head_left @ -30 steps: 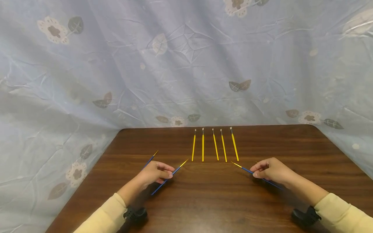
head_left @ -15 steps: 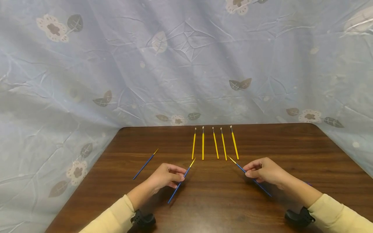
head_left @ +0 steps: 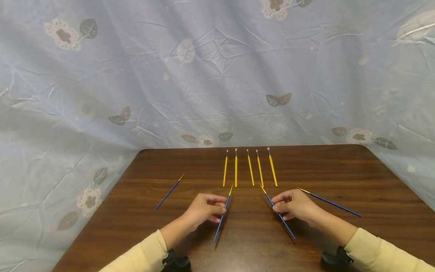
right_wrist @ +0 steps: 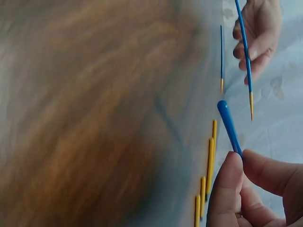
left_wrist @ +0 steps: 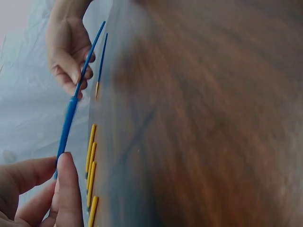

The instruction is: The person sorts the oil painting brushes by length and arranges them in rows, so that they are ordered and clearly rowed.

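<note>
My left hand (head_left: 205, 209) pinches a thin blue paintbrush (head_left: 220, 224) between thumb and fingers. Its golden tip points away from me and its handle end slants toward me, above the table. Opposite, my right hand (head_left: 295, 206) pinches a second blue paintbrush (head_left: 287, 226), tilted the other way, its tip near the end of a yellow brush. In the left wrist view the thumb and fingers grip the blue handle (left_wrist: 67, 125). The right wrist view likewise shows thumb and fingertips on the blue handle (right_wrist: 230, 126). Several yellow paintbrushes (head_left: 236, 170) lie in a row beyond both hands.
One blue paintbrush (head_left: 168, 193) lies slanted on the table's left side. Another blue paintbrush (head_left: 334, 204) lies beyond the right forearm. The dark wooden table (head_left: 142, 234) ends at a pale patterned curtain (head_left: 221, 94) behind the yellow brushes.
Both hands have moved inward, bringing their blue paintbrushes closer together and turning them more lengthwise. The blue paintbrushes lying at left and right have come fully into sight.
</note>
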{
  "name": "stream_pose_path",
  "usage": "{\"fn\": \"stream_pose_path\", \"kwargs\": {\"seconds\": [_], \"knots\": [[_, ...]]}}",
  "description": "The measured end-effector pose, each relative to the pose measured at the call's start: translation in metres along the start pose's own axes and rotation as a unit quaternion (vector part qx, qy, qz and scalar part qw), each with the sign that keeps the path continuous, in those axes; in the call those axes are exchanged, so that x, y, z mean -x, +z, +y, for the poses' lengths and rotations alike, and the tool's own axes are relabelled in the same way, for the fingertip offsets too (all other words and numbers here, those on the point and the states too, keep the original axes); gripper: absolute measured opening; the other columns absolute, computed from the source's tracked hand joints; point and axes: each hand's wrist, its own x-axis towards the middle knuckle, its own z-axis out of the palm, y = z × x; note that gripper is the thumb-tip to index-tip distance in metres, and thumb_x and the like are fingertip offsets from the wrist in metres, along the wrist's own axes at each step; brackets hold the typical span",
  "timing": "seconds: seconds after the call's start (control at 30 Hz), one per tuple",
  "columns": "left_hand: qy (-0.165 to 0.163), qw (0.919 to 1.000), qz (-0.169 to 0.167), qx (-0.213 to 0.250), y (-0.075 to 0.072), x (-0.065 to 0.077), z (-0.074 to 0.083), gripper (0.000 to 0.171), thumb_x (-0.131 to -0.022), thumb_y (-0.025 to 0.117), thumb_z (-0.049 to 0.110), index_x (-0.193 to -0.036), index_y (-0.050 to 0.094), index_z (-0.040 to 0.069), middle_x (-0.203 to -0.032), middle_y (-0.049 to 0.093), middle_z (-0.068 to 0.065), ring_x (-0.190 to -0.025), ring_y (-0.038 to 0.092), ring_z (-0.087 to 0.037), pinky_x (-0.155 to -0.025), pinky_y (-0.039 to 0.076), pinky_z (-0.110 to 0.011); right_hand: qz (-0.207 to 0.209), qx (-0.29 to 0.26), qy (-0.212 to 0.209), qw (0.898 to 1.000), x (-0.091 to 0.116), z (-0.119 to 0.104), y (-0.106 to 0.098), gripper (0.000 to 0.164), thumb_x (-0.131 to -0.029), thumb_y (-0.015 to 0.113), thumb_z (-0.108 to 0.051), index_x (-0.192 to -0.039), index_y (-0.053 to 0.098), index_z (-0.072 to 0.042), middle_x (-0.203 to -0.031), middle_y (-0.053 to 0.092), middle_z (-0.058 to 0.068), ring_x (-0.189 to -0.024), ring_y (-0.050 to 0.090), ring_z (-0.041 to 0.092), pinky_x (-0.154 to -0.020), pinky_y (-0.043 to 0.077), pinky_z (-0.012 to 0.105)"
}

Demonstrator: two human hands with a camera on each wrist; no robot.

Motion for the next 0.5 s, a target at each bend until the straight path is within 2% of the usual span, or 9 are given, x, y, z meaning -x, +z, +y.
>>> {"fn": "stream_pose_path", "kwargs": {"seconds": [0.2,0.5], "knots": [[0.005,0.9999,0.005,0.011,0.008,0.000,-0.002,0.037,-0.085,0.069,-0.004,-0.121,0.062,-0.010,-0.103,0.068,-0.017,-0.089,0.068,-0.027,-0.063,0.059,-0.031,-0.003,-0.022,0.002,1.000,-0.002,-0.001,0.012,0.035,-0.089,0.069,-0.005,-0.117,0.060,0.013,-0.094,0.065,0.011,-0.082,0.063,0.021,-0.067,0.059,0.035],[0.004,0.9997,0.022,0.006,0.018,-0.001,-0.008,0.041,-0.085,0.069,-0.007,-0.125,0.060,-0.007,-0.091,0.066,-0.013,-0.076,0.067,-0.018,-0.060,0.059,-0.032,0.018,-0.031,0.018,0.999,-0.007,-0.005,0.027,0.031,-0.089,0.068,-0.002,-0.116,0.060,0.012,-0.094,0.069,0.012,-0.082,0.065,0.021,-0.065,0.058,0.036]]}}
